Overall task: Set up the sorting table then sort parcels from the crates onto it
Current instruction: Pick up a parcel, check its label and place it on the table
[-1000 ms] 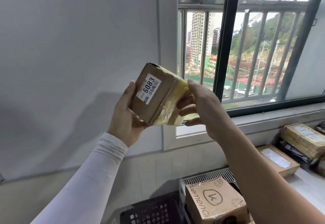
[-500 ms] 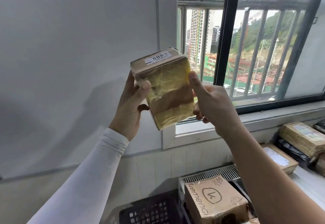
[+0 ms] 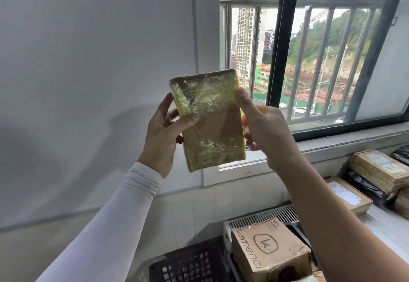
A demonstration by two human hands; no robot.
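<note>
A small brown cardboard parcel (image 3: 212, 124) wrapped in yellowish clear tape is held up in front of the wall and window, its broad taped face toward me. My left hand (image 3: 163, 135) grips its left edge, thumb across the front. My right hand (image 3: 263, 127) grips its right edge, thumb up along the side. Its label is out of sight. Below, a black crate (image 3: 188, 266) sits at the bottom, and a white crate (image 3: 261, 217) to its right holds a printed brown box (image 3: 270, 250).
A white table surface (image 3: 385, 222) at the right carries a flat brown parcel (image 3: 347, 195), a black bag (image 3: 365, 186) and a stack of taped parcels (image 3: 380, 171). A barred window (image 3: 309, 49) and its sill lie behind; a grey wall fills the left.
The parcel has been turned over in both hands: the face with the white number label went up and out of sight, and the broad taped face now points at me. The parcel sits slightly lower.
</note>
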